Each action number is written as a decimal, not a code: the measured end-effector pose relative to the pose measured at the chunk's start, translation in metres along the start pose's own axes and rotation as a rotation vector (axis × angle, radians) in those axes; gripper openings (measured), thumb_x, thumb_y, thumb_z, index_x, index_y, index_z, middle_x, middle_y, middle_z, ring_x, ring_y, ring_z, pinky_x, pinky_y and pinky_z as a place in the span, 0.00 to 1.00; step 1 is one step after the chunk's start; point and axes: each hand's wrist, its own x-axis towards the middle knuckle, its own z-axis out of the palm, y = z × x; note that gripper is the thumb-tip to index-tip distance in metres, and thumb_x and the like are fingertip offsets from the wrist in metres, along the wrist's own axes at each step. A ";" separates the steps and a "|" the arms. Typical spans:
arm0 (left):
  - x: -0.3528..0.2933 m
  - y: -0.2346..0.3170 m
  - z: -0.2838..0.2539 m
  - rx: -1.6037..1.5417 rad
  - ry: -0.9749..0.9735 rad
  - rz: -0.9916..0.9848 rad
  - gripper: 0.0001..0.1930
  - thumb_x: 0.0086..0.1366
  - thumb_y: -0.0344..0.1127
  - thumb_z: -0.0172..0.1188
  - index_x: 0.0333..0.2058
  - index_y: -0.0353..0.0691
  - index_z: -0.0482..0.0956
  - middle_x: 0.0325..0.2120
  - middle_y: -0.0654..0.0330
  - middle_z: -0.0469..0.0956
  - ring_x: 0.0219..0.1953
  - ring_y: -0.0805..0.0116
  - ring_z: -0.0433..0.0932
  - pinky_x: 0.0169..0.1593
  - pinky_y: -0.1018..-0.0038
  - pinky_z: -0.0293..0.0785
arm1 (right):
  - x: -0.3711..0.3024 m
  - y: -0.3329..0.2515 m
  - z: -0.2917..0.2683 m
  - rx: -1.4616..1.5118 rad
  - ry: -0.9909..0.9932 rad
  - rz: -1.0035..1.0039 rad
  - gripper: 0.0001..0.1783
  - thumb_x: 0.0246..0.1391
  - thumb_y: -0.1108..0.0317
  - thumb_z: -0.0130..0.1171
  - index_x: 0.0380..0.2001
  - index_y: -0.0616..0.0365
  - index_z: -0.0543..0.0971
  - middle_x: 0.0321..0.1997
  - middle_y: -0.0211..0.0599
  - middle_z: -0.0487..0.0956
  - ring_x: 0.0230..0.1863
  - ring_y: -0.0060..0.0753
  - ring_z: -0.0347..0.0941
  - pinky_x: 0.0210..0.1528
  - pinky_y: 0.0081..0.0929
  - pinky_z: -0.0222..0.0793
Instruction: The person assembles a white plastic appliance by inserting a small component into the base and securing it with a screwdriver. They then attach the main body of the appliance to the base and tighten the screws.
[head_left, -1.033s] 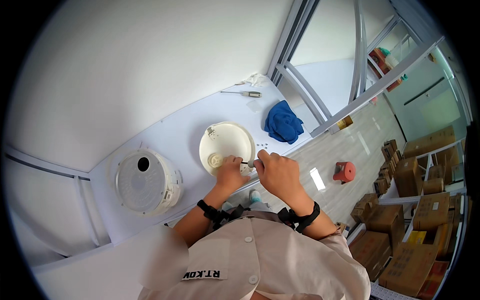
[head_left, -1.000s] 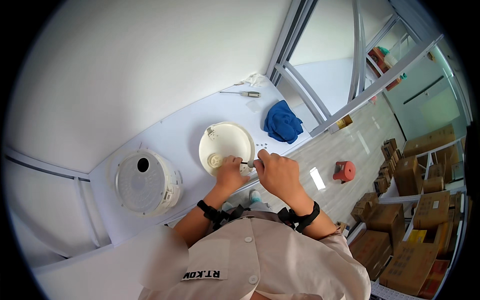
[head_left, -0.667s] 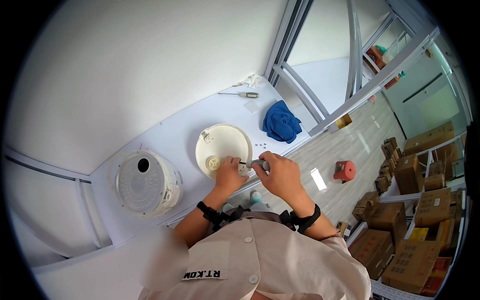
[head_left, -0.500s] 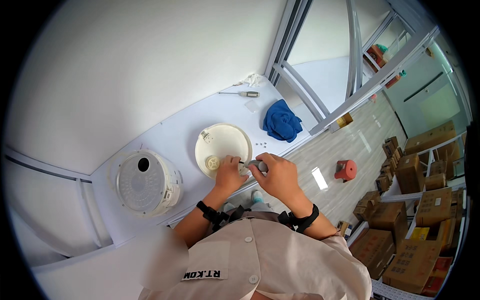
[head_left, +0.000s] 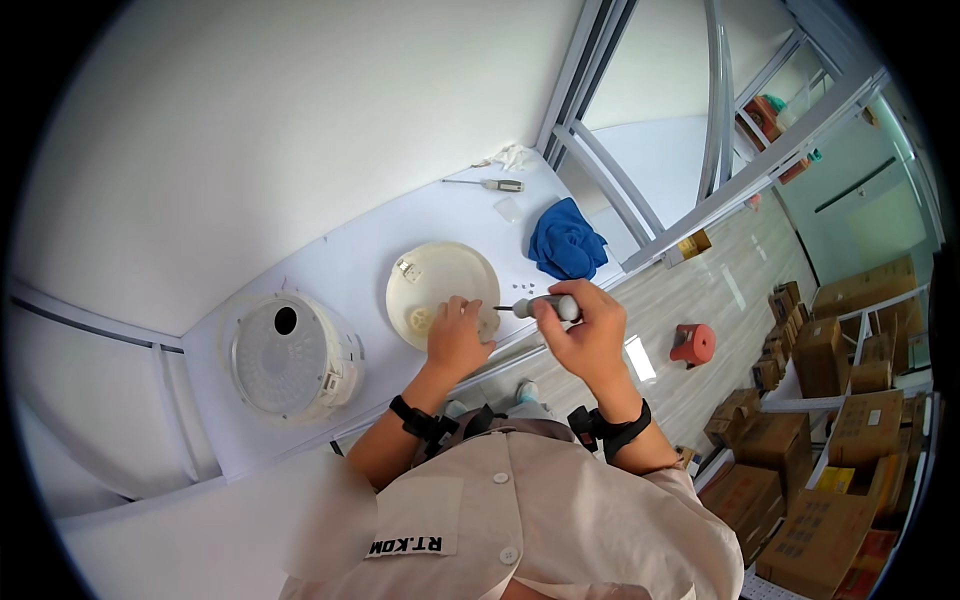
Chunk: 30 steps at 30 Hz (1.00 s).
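Observation:
A round, shallow cream lid (head_left: 445, 265) lies on the white table with its hollow side up. Inside it are a round yellowish fitting (head_left: 420, 319) and a small bracket (head_left: 408, 271) near the far left rim. My left hand (head_left: 457, 337) grips the lid's near right part, fingers bent over the inside; what lies beneath them is hidden. My right hand (head_left: 592, 335) is closed round the grey handle of a screwdriver (head_left: 548, 308). Its dark shaft points left, the tip close to the lid's right rim. Several small metal pieces (head_left: 523, 288) lie just beyond the screwdriver.
A white drum-shaped housing (head_left: 290, 350) with a dark round hole stands at the left. Beyond the lid are a blue cloth (head_left: 567, 240), a second screwdriver (head_left: 495, 185) and a small clear bag (head_left: 508, 209). A red stool (head_left: 692, 344) and shelved cardboard boxes (head_left: 835, 530) occupy the right side.
My right hand has drawn back to the right with the screwdriver, whose shaft now shows clear of the left hand. My left hand stays on the lid, its fingers slightly shifted.

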 end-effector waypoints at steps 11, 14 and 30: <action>0.054 0.066 0.044 -0.183 -0.051 -0.015 0.22 0.66 0.34 0.66 0.56 0.35 0.76 0.47 0.48 0.77 0.47 0.41 0.80 0.50 0.52 0.80 | 0.004 0.077 -0.062 0.127 0.082 0.135 0.11 0.51 0.67 0.75 0.32 0.60 0.84 0.24 0.40 0.83 0.25 0.37 0.80 0.29 0.30 0.72; 0.064 0.076 0.079 -0.129 -0.076 -0.091 0.19 0.69 0.34 0.62 0.56 0.34 0.74 0.48 0.44 0.77 0.45 0.38 0.82 0.48 0.50 0.81 | 0.014 0.100 -0.083 0.119 0.045 0.086 0.10 0.50 0.68 0.75 0.32 0.60 0.84 0.24 0.40 0.82 0.24 0.39 0.79 0.28 0.30 0.72; 0.086 0.077 0.154 0.084 0.232 -0.379 0.06 0.75 0.31 0.51 0.46 0.38 0.74 0.44 0.44 0.76 0.41 0.37 0.81 0.44 0.47 0.78 | 0.083 0.208 -0.112 0.361 -0.157 -0.347 0.11 0.45 0.69 0.76 0.29 0.57 0.82 0.21 0.36 0.79 0.20 0.42 0.75 0.24 0.32 0.68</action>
